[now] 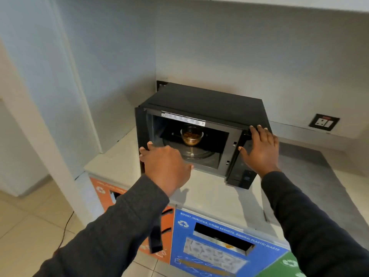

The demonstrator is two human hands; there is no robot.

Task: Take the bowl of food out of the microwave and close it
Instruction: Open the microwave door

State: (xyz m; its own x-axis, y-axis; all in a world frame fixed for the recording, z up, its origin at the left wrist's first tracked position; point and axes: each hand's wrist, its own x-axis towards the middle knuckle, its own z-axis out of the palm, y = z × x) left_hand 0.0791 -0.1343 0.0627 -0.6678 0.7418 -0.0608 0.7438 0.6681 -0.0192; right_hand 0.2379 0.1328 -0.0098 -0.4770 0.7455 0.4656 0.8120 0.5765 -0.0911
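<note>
Bowl [191, 135] of brown food inside open microwave [201, 108], both hands' grip released

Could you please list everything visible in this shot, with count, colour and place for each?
microwave: one, black, on the counter in the corner.
door: one, black, swung open at the microwave's left.
bowl: one, clear glass with brown food, on the turntable inside.
turntable: one, clear glass, on the cavity floor.
counter: one, pale grey, under the microwave.
socket: one, black frame with white face, on the wall to the right.
bin panels: three, orange, blue and green, below the counter front.
cable: one, dark, on the tiled floor at left.
left hand: one, at the open door's edge.
right hand: one, flat on the control panel side.
sleeves: two, dark grey.
</note>
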